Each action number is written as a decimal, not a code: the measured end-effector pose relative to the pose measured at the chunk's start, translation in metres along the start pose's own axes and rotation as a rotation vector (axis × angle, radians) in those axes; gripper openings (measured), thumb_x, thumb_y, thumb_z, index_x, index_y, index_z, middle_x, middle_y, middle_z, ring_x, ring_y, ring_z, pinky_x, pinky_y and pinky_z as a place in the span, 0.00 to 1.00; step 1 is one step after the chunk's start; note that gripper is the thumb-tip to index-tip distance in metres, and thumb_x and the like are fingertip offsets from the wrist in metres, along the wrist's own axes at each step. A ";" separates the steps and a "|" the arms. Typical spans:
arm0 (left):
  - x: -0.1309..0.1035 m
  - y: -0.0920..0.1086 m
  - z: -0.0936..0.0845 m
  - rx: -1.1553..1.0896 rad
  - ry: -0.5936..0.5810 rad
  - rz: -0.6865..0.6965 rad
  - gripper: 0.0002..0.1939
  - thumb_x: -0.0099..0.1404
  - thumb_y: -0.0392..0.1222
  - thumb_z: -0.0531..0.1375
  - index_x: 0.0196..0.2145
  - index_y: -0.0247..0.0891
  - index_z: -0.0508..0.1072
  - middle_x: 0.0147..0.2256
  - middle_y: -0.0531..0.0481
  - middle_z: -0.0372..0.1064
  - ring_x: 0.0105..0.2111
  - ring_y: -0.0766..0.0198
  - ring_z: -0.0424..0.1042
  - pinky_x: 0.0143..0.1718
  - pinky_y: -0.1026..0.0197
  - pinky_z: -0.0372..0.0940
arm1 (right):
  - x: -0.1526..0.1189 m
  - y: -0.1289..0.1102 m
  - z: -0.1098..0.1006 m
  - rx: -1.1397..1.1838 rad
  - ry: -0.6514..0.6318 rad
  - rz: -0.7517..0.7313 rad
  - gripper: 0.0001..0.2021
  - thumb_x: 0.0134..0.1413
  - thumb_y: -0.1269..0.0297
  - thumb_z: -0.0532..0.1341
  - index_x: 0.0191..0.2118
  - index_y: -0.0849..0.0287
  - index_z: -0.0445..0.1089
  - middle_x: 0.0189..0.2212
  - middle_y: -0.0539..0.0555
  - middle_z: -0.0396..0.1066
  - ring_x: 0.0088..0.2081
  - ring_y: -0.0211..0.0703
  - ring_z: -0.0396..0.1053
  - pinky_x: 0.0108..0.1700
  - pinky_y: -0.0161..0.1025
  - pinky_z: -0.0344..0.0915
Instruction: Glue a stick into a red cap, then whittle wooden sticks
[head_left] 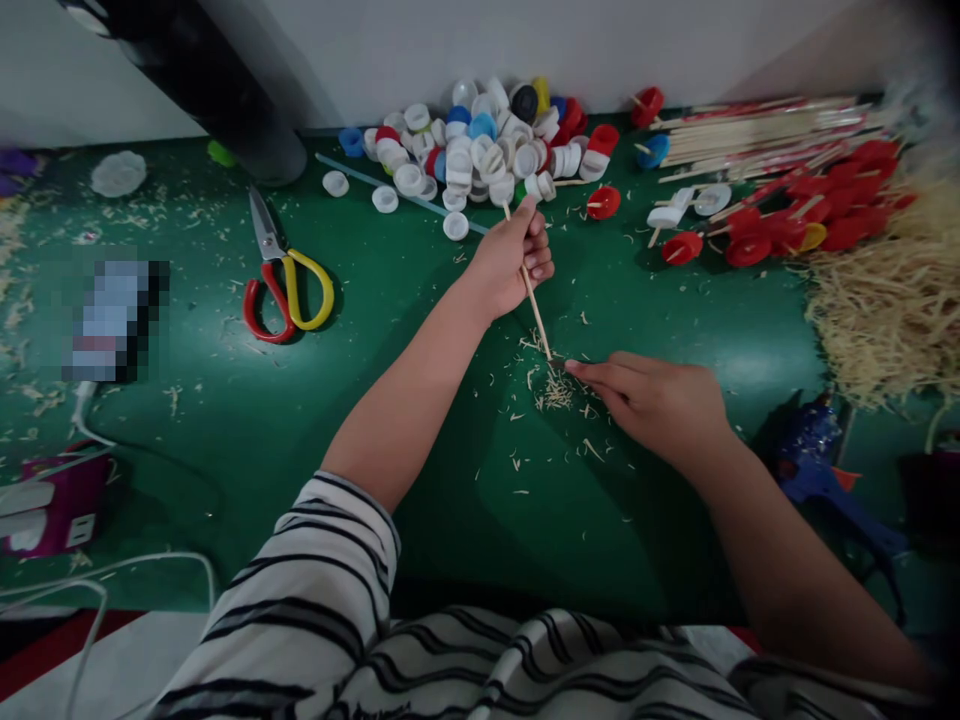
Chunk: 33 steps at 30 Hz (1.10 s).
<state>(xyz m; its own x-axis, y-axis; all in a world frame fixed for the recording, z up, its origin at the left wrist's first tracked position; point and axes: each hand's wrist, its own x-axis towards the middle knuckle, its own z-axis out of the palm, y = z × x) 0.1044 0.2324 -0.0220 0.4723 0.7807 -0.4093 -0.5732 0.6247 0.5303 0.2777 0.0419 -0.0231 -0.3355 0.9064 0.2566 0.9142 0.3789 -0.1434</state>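
My left hand point(517, 255) is closed around a thin wooden stick point(537, 312), which slants down toward me. The stick's lower end meets a small dark blade point(557, 365) pinched in my right hand point(656, 405), whose forefinger stretches along it. Most of the blade is hidden by the fingers. Right under this contact lies a little heap of wood shavings point(556, 392) on the green table point(450, 480). Just beyond my left hand is a pile of bottle caps point(480, 150), mostly white.
Scissors point(281, 275) lie at the left, past them a phone point(111, 320) with a cable and a purple power strip point(64, 500). A black cylinder point(217, 90) stands behind. To the right are stick bundles point(750, 140), red caps on sticks point(795, 215), shredded straw point(885, 300) and a blue glue gun point(832, 480).
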 end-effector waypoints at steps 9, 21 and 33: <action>-0.001 -0.001 0.003 0.001 0.039 -0.027 0.25 0.78 0.58 0.58 0.28 0.39 0.61 0.19 0.61 0.48 0.15 0.76 0.49 0.19 0.67 0.48 | 0.021 -0.006 0.010 0.006 0.047 0.034 0.15 0.77 0.59 0.59 0.52 0.46 0.85 0.31 0.47 0.81 0.30 0.34 0.71 0.26 0.38 0.47; 0.000 -0.003 0.001 0.017 0.057 -0.011 0.25 0.78 0.58 0.58 0.28 0.40 0.61 0.19 0.61 0.49 0.15 0.76 0.49 0.18 0.68 0.50 | 0.024 -0.013 0.013 -0.019 0.026 0.021 0.16 0.77 0.57 0.58 0.50 0.47 0.86 0.28 0.47 0.78 0.29 0.35 0.70 0.26 0.40 0.44; -0.002 -0.001 0.001 -0.050 0.000 0.006 0.26 0.78 0.56 0.58 0.26 0.40 0.59 0.19 0.61 0.46 0.14 0.76 0.46 0.16 0.68 0.49 | 0.019 -0.014 0.004 0.026 -0.123 0.039 0.18 0.77 0.57 0.56 0.52 0.46 0.85 0.32 0.47 0.81 0.28 0.36 0.68 0.27 0.40 0.43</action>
<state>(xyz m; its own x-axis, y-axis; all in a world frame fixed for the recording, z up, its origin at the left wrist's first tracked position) 0.1051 0.2300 -0.0210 0.4689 0.7845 -0.4058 -0.6088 0.6200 0.4950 0.2579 0.0544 -0.0199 -0.3264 0.9361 0.1314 0.9215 0.3461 -0.1764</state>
